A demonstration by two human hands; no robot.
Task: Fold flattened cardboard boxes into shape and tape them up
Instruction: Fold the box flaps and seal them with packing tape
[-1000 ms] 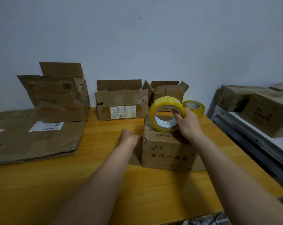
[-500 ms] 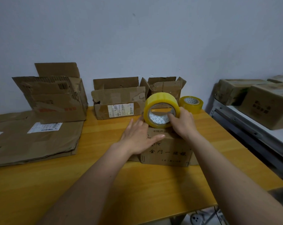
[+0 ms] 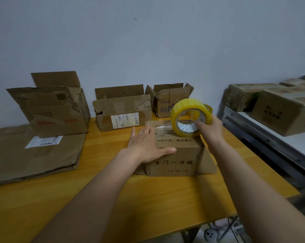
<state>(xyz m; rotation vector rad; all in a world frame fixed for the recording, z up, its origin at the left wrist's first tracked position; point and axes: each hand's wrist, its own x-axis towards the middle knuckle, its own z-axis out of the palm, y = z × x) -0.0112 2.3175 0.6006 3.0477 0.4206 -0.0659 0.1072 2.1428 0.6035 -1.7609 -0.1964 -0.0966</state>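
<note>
A small brown cardboard box (image 3: 176, 160) with printed characters stands on the wooden table (image 3: 148, 199), its top flaps folded down. My left hand (image 3: 146, 146) lies flat on the box's left top edge, fingers straight, thumb along the front corner. My right hand (image 3: 209, 128) grips a yellow roll of clear tape (image 3: 188, 116) upright over the right part of the box top, fingers hooked through its core. A strip of clear tape runs along the top seam from the left edge toward the roll.
Three open-topped boxes stand along the wall: a large one (image 3: 55, 109), a labelled one (image 3: 122, 111) and a small one (image 3: 167, 100). Flattened cardboard (image 3: 34, 155) lies at the left. A second tape roll (image 3: 208, 108) peeks from behind the held one. Boxes (image 3: 279, 109) fill a shelf at right.
My left hand came from the box's left side onto its top and flattened there. My right hand has drawn the tape roll to the right across the top.
</note>
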